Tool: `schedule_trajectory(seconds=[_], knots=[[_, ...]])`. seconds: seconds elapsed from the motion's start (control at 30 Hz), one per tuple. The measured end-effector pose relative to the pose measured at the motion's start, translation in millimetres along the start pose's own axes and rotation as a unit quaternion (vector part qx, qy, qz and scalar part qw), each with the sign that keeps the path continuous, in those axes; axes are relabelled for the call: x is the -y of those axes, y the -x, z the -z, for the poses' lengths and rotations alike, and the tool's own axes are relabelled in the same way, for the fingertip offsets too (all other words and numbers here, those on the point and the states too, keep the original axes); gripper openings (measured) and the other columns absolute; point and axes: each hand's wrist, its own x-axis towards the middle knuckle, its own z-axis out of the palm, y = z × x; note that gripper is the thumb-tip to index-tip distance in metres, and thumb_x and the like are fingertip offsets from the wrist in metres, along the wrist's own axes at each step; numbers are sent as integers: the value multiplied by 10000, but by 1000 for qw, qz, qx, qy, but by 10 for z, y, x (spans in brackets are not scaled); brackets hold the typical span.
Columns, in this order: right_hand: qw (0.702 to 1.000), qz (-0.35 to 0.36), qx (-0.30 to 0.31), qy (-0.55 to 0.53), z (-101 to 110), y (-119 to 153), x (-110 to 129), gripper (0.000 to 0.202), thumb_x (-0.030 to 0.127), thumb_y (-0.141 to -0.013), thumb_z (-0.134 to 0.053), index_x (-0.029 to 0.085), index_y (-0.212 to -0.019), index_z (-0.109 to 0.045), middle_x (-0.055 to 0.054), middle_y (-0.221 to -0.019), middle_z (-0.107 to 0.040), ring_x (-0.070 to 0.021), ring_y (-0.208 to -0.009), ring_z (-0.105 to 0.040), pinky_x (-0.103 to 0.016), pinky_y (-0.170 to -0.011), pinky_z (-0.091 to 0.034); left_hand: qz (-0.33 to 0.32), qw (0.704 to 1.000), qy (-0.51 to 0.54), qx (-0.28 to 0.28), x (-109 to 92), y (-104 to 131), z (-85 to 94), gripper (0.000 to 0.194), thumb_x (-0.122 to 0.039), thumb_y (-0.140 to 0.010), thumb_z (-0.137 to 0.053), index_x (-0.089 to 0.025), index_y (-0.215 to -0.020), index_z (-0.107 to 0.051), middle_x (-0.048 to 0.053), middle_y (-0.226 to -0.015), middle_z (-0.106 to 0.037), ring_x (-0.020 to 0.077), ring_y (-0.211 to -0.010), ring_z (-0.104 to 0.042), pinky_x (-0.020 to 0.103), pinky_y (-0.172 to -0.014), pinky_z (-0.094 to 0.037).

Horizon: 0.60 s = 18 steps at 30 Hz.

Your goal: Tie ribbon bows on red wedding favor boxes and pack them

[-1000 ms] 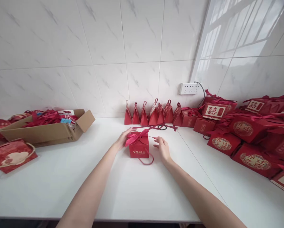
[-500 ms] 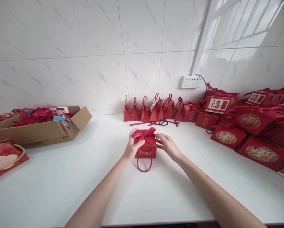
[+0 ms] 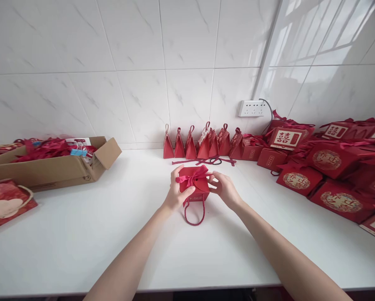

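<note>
A small red gift box [image 3: 201, 184] is in front of me with its top tipped toward me. A shiny red ribbon [image 3: 192, 180] is tied in a bow across its lid. My left hand [image 3: 178, 191] grips the box's left side, thumb on the front edge of the lid. At the right side, my right hand [image 3: 222, 186] has its fingertips closed at the ribbon's right end, its other fingers close to the box wall. A dark red cord handle [image 3: 194, 223] hangs in a loop at the front, over the white table [image 3: 175, 259].
Triangular red boxes [image 3: 187, 148] line the wall, with loose ribbon strips [image 3: 187, 161] before them. Stacked red boxes [image 3: 335, 200] fill the right. On the left are a cardboard box [image 3: 68, 171] of ribbons and a red bag [image 3: 10, 207]. A power strip [image 3: 252, 108] is on the wall.
The gift box has tilted toward me, so more of its lid and less of its front shows. Both hands have shifted slightly right with it.
</note>
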Motion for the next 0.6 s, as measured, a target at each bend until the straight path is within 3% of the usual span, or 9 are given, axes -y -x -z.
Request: schedule_trajectory(seconds=[0.17,0.33,0.47,0.6], knots=[[999,-18,-16,37,-31,11,20,226,417,-700,-658,195,-742,-667,-65,-992,-655,-232,-952,-594,-387,-857,-488,-38,999,24,-3,72,-23,-6,707,-358,-697,-705,-281,-1311,-363,81,-1345,-387,288,-1208,-447,467,-1046,-338],[999,-27,17,21,-17,30,7,214,387,-647,-690,179,-686,-663,-75,-1246,-565,-258,-1014,-584,-410,-910,-453,-26,999,-2,-24,44,-2,-56,704,-316,-687,-689,-253,-1298,-344,94,-1335,-365,280,-1226,-426,455,-1059,-319],[996,-15,51,65,-17,46,-17,232,412,-657,-679,183,-653,-634,-60,-1363,-463,-293,-1096,-539,-427,-931,-430,12,995,-44,-92,-24,5,-97,615,-272,-703,-666,-248,-1244,-375,96,-1303,-395,270,-1210,-424,480,-1082,-258],[975,49,32,212,-63,110,11,255,448,-693,-636,205,-634,-588,-89,-1286,-506,-324,-1211,-440,-446,-949,-404,34,987,-32,-151,-63,-7,-101,542,-251,-711,-668,-252,-1191,-415,87,-1309,-421,270,-1275,-372,473,-1088,-244]])
